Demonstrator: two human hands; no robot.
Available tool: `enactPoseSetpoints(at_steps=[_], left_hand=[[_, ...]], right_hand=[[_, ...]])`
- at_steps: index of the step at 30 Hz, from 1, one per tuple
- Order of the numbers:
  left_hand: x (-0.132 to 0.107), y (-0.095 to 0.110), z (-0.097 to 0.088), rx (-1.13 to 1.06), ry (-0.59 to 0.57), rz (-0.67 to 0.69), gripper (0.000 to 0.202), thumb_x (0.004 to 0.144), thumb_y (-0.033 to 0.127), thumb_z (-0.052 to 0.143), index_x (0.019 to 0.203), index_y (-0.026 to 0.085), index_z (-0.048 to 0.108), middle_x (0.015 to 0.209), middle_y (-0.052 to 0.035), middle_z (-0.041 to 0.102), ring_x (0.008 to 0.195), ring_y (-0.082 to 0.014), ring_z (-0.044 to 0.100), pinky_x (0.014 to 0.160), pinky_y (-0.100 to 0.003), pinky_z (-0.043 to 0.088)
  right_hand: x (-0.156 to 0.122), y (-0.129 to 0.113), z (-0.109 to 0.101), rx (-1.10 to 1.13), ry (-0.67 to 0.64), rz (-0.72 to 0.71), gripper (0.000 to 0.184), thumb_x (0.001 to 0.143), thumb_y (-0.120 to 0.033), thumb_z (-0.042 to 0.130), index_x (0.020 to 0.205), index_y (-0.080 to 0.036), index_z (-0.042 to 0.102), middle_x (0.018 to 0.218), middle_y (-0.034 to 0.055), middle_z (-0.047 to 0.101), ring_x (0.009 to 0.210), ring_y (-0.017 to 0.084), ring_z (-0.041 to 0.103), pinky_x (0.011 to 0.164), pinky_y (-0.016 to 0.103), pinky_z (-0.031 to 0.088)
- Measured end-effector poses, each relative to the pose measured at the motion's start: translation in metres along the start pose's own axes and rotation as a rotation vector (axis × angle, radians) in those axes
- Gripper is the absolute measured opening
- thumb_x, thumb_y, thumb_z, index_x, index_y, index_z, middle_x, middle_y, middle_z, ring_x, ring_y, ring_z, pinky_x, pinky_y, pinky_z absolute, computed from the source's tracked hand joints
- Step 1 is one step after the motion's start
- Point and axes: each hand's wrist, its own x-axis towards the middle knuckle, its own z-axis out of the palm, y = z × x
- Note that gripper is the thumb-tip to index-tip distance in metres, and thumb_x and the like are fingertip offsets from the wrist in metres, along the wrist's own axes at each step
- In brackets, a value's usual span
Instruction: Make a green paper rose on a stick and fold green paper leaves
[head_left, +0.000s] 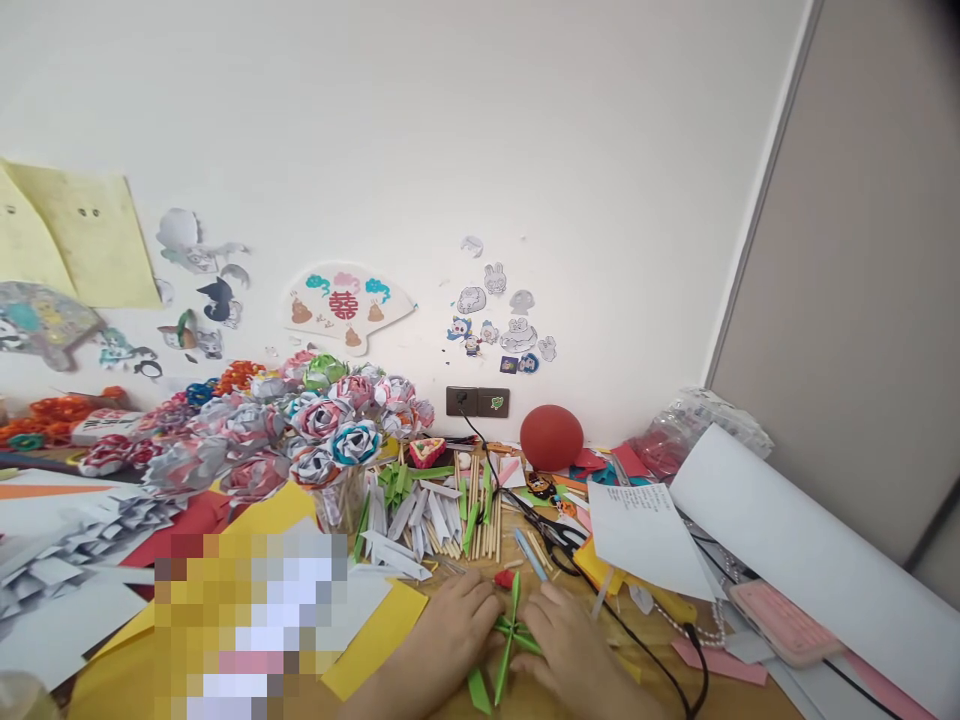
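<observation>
A cross-shaped piece of green folded paper [512, 632], made of thin pointed strips, is low in the middle of the view, just above the wooden table. My left hand [463, 612] grips its left side with curled fingers. From the other side, my right hand [556, 628] pinches its right arms; parts of both hands' fingertips are hidden. A loose green paper strip [480, 692] lies below my left hand. Just beyond the cross sits a small red item [505, 579], too small to name.
Paper roses [330, 425] stand in a clear container at left. Behind my hands are folded paper strips [420, 515], wooden sticks [487, 530], scissors [559, 535] and a red balloon [552, 438]. A black cable [637, 640] runs at right, near a pink keyboard-like device [784, 622].
</observation>
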Motion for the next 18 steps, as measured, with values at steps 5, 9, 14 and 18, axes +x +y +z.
enactPoseSetpoints(at_steps=[5,9,14,18], left_hand=[[0.001,-0.004,-0.003,0.016,-0.015,0.056,0.012,0.090,0.025,0.049,0.086,0.017,0.057,0.088,-0.0043,0.068,0.082,-0.0222,0.059,0.071,-0.032,0.047],[0.003,-0.005,-0.005,0.010,-0.006,0.096,0.034,0.096,0.018,0.030,0.073,0.017,0.055,0.075,-0.0030,0.066,0.072,-0.0182,0.060,0.067,-0.028,0.045],[0.003,0.006,-0.016,-0.008,0.025,0.084,0.019,0.093,0.019,0.038,0.084,0.018,0.055,0.084,-0.0043,0.067,0.079,-0.0195,0.059,0.073,-0.030,0.044],[0.001,0.012,-0.016,0.001,0.044,0.093,0.008,0.085,0.021,0.052,0.093,0.018,0.053,0.092,-0.0052,0.067,0.085,-0.0219,0.058,0.077,-0.034,0.042]], right_hand=[[0.002,0.006,-0.007,0.062,-0.059,0.051,0.011,0.078,-0.013,0.063,0.073,-0.019,0.054,0.076,0.0020,0.062,0.073,0.020,0.056,0.062,0.029,0.038],[0.004,0.005,-0.020,0.103,-0.098,0.037,0.014,0.080,-0.013,0.056,0.068,-0.020,0.052,0.071,-0.0004,0.060,0.068,0.017,0.055,0.058,0.025,0.036],[0.003,0.002,-0.031,0.173,-0.068,-0.047,0.018,0.084,-0.016,0.046,0.069,-0.020,0.052,0.073,0.0012,0.061,0.068,0.017,0.054,0.060,0.025,0.037],[-0.002,0.003,-0.018,0.136,-0.098,-0.080,0.016,0.081,-0.010,0.046,0.071,-0.020,0.054,0.075,0.0017,0.063,0.071,0.017,0.055,0.061,0.025,0.038]])
